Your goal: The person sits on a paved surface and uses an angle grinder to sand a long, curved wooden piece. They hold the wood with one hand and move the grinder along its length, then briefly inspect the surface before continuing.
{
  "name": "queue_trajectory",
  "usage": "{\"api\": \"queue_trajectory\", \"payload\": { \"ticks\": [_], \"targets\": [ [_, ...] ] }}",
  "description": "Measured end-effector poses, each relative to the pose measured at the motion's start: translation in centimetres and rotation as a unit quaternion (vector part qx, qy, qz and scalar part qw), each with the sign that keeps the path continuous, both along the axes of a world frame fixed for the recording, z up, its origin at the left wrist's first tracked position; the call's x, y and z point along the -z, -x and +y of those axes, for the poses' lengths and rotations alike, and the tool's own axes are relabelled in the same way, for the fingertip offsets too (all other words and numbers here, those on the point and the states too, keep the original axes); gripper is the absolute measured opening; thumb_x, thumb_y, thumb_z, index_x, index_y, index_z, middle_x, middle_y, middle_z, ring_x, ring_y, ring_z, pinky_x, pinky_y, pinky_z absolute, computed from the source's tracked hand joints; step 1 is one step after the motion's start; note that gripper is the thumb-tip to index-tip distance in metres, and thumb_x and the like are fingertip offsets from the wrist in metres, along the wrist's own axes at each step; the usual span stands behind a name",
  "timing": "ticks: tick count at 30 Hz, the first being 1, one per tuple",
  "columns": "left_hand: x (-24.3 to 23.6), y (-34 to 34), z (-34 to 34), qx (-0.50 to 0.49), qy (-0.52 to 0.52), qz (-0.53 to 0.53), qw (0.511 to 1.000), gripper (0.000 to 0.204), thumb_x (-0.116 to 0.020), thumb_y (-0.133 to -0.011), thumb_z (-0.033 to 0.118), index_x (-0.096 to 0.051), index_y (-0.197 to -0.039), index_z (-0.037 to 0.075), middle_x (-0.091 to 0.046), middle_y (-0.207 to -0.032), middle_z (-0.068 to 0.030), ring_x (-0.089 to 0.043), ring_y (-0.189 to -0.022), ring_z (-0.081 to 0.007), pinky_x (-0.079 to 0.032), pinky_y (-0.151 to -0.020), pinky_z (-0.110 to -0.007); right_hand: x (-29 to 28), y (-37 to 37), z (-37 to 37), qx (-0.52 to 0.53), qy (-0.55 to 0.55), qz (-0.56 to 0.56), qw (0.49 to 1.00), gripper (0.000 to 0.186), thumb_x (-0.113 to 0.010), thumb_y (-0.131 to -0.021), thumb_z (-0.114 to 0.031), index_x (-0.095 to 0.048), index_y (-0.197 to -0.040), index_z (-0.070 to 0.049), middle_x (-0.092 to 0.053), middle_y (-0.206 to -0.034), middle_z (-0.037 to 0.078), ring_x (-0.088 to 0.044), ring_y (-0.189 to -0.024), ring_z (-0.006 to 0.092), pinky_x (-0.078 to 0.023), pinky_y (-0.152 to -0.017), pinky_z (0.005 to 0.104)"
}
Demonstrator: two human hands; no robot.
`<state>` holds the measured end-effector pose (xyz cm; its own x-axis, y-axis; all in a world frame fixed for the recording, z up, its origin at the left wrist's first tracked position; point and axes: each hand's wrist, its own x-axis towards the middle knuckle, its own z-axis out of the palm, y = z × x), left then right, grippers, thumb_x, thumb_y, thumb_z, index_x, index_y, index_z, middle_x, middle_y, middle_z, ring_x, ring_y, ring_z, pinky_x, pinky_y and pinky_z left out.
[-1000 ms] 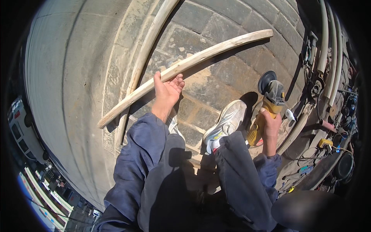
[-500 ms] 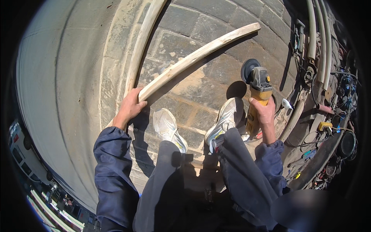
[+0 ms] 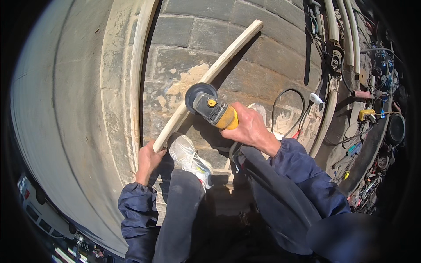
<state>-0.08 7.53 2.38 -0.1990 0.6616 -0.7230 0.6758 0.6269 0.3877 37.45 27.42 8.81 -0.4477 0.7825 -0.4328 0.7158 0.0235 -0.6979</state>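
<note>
A pale wooden pole (image 3: 226, 58) slants away from me over the stone paving, its near end gripped by my left hand (image 3: 149, 160). My right hand (image 3: 251, 127) is closed round the yellow and black body of an angle grinder (image 3: 218, 111). The grinder's dark round disc (image 3: 199, 96) lies over the middle of the pole; whether it touches the wood I cannot tell. Left of this pole, a second long wooden pole (image 3: 139, 61) lies along the paving edge.
My shoe (image 3: 189, 158) stands close to the pole's near end. A black cable (image 3: 287, 90) loops on the paving to the right. Further right lie more poles (image 3: 346, 30), a yellow plug block (image 3: 366, 115) and many scattered tools. A parked vehicle (image 3: 44, 215) shows at lower left.
My right hand has carried the grinder leftward, from beside my right shoe to over the pole. The held pole now points more steeply away, and the view has shifted.
</note>
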Motion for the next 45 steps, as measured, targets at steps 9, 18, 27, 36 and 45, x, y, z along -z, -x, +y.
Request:
{"api": "queue_trajectory", "payload": {
  "ticks": [9, 18, 27, 36, 45],
  "targets": [
    [0.4, -0.6, -2.6, -0.012, 0.025, 0.04, 0.999, 0.033, -0.086, -0.091, 0.023, -0.077, -0.119, 0.008, -0.082, -0.104, -0.028, -0.079, -0.103, -0.0506, -0.061, -0.087, -0.056, -0.1, -2.0, 5.4, 0.006, 0.047, -0.097, 0.994, 0.064, -0.09, -0.079, -0.039, -0.068, -0.123, 0.003, -0.081, -0.103, 0.03, -0.08, -0.101, 0.0511, -0.063, -0.088, 0.0572],
    [0.2, -1.2, -2.1, -0.009, 0.007, 0.062, 0.998, 0.029, -0.086, -0.09, 0.019, -0.072, -0.112, 0.005, -0.079, -0.101, -0.0306, -0.077, -0.101, -0.0546, -0.061, -0.085, -0.058, 1.9, -8.9, 15.0, 0.225, 0.015, -0.101, 0.969, 0.073, -0.09, -0.081, -0.047, -0.074, -0.132, 0.003, -0.084, -0.111, 0.02, -0.083, -0.1, 0.0317, -0.065, -0.092, 0.043],
    [-0.5, -1.7, -2.9, -0.048, 0.0, 0.054, 0.997, 0.025, -0.083, -0.095, 0.018, -0.071, -0.111, 0.002, -0.078, -0.094, -0.0319, -0.076, -0.098, -0.0556, -0.06, -0.08, -0.055, 1.2, -1.8, 2.1, -0.068, -0.002, -0.047, 0.997, 0.064, -0.089, -0.077, -0.037, -0.066, -0.122, 0.003, -0.079, -0.108, 0.031, -0.077, -0.095, 0.0537, -0.062, -0.087, 0.0595],
    [1.4, -0.7, -4.3, -0.026, -0.038, 0.108, 0.993, 0.017, -0.078, -0.096, 0.013, -0.073, -0.109, 0.003, -0.077, -0.095, -0.032, -0.076, -0.098, -0.0558, -0.06, -0.08, -0.055, 2.0, -10.1, 17.5, 0.155, 0.03, -0.097, 0.983, 0.066, -0.088, -0.082, -0.043, -0.075, -0.128, 0.003, -0.084, -0.104, 0.019, -0.081, -0.095, 0.0311, -0.064, -0.087, 0.0439],
    [0.9, -0.5, -3.8, -0.068, 0.014, 0.051, 0.996, 0.025, -0.082, -0.087, 0.012, -0.077, -0.11, 0.002, -0.08, -0.094, -0.0278, -0.08, -0.092, -0.0453, -0.061, -0.082, -0.049, 1.4, -5.5, 10.5, 0.076, 0.049, -0.107, 0.99, 0.068, -0.09, -0.079, -0.04, -0.071, -0.129, 0.001, -0.082, -0.113, 0.03, -0.08, -0.107, 0.0482, -0.062, -0.096, 0.0531]
  ]
}}
